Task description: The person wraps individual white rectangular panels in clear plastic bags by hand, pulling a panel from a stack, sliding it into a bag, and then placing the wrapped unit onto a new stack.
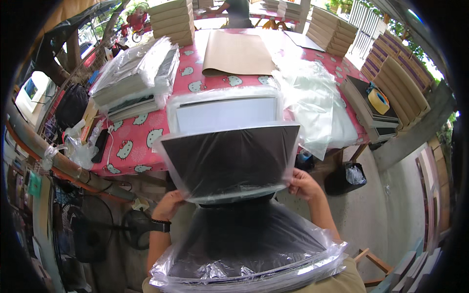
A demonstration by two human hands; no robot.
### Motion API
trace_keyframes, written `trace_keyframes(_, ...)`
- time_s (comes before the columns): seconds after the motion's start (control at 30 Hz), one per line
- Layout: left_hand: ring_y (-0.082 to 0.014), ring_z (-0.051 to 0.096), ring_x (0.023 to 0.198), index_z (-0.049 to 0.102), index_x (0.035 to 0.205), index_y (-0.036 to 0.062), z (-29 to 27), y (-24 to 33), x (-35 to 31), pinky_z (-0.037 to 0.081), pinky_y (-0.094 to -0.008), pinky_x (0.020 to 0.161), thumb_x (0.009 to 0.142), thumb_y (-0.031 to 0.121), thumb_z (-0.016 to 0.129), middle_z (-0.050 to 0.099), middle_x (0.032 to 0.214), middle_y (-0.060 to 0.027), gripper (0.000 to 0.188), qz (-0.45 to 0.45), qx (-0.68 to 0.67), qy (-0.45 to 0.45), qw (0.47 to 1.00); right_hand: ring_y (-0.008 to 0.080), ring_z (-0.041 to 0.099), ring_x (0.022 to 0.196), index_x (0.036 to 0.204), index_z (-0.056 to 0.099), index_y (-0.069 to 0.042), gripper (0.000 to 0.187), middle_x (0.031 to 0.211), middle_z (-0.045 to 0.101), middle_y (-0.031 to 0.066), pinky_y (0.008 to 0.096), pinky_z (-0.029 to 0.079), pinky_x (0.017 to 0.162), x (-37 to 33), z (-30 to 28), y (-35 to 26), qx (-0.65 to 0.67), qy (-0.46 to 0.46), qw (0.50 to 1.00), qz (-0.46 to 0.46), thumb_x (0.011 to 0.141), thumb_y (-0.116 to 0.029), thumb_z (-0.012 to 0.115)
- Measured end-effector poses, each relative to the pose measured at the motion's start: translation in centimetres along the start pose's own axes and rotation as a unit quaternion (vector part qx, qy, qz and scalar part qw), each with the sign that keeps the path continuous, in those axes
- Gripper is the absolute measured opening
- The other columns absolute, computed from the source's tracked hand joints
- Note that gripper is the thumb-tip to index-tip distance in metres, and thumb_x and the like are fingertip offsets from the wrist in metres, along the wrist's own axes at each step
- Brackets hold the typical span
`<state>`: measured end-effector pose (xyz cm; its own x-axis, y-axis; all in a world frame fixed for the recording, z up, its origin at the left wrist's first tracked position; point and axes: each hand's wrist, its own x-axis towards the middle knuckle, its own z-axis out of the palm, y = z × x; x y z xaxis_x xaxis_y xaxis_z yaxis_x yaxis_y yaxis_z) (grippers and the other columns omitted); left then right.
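Observation:
A flat black board in a clear plastic sleeve [229, 158] is held up in front of me, its far edge by the table. My left hand [170, 204] is closed on its near left corner. My right hand [304, 184] pinches its near right side, with the fingertips partly behind the plastic. Below it, a stack of plastic-wrapped black boards [244, 244] lies on my lap. Just beyond the held board, a pale sheet [227, 115] lies on the table in clear plastic, its near part hidden.
The table's patterned red cloth [134, 149] carries wrapped flat items [124, 80] at left, brown paper [237, 53] at the far middle and loose clear plastic sleeves [315, 100] at right. A yellow tape roll [378, 101] sits on boards. A black bin [344, 179] stands below. Another person [238, 13] is beyond.

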<state>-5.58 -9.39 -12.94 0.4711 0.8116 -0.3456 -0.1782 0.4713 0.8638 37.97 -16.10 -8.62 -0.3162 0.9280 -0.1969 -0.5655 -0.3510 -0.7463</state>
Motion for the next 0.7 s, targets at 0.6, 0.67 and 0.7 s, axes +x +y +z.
trace_keyframes(0.6,-0.0248,0.035,0.117,0.045,0.116,0.0032,6.6,1.8,-4.7,0.023,-0.0407,0.097,0.086,0.041,0.038,0.039,0.126,-0.0157,0.049,0.266,0.112,-0.092,0.953,0.0231,0.048,0.105,0.113,0.051,-0.001,0.039,0.113,0.052,0.0157,0.0314,0.035,0.089,-1.4,7.2,2.4,-0.243,-0.332,0.908,-0.076,0.084,-0.028,0.051)
trace_keyframes(0.67,-0.0245,0.027,0.123,0.044,0.119,0.0061,5.0,2.6,-4.9,0.016,-0.0416,0.1,0.086,0.047,0.035,0.036,0.129,-0.0138,0.054,0.14,0.085,-0.362,0.917,0.0264,0.046,0.108,0.113,0.051,-0.001,0.042,0.116,0.05,0.0169,0.0342,0.034,0.091,-0.8,7.3,4.3,-0.339,-0.4,0.851,-0.017,0.084,-0.03,0.049)
trace_keyframes(0.7,-0.0246,0.024,0.126,0.044,0.121,0.0072,4.7,2.6,-4.8,0.014,-0.0417,0.101,0.086,0.049,0.034,0.036,0.13,-0.0132,0.055,0.083,0.122,-0.438,0.887,0.0275,0.047,0.107,0.113,0.051,0.0,0.041,0.116,0.049,0.0171,0.0357,0.035,0.09,0.0,6.0,7.2,-0.42,-0.342,0.84,-0.012,0.085,-0.03,0.049)
